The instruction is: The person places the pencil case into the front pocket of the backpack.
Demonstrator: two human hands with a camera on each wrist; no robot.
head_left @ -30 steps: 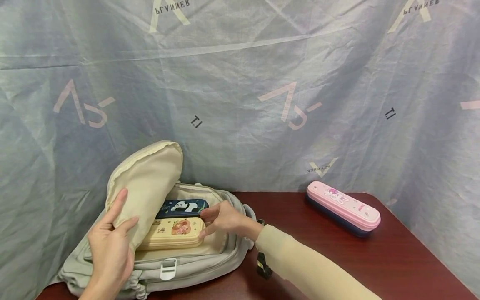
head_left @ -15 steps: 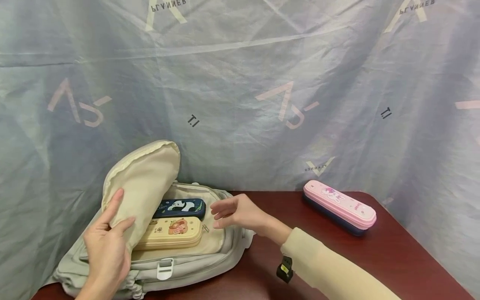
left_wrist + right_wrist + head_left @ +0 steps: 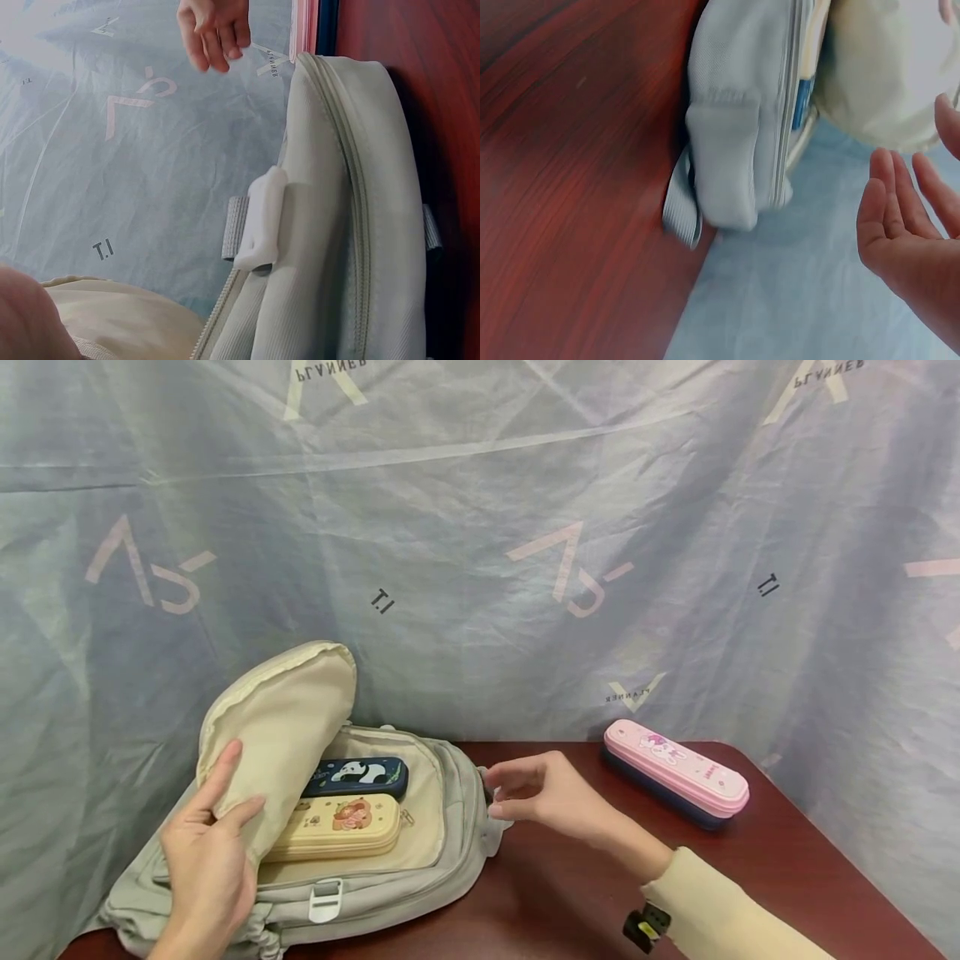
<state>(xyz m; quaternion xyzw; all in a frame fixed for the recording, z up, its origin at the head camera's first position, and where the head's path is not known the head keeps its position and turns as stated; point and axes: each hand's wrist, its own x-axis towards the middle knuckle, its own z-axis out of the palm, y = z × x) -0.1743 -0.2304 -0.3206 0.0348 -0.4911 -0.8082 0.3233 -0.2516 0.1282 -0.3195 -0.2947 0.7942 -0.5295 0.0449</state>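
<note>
A pale grey-green backpack (image 3: 420, 893) lies with its main compartment open. My left hand (image 3: 210, 852) grips the edge of its cream-lined flap (image 3: 288, 710) and holds it raised, with some fingers hidden behind the cloth. Inside lie a navy pencil case (image 3: 360, 774) with a panda on its lid and a pale yellow pencil case (image 3: 348, 827) with a cartoon figure, both partly covered by the flap. My right hand (image 3: 558, 797) hovers just right of the backpack, its fingers relaxed and nothing in them; they show bare in the right wrist view too.
On the dark red table (image 3: 555, 893), a pink pencil case (image 3: 678, 764) with a navy base lies at the back right. A grey printed cloth (image 3: 480, 568) hangs behind. A white buckle (image 3: 326, 902) sits on the backpack's near side.
My right hand has let go of the yellow pencil case and moved right, out past the backpack's side. The left hand still holds the flap; the view has shifted slightly.
</note>
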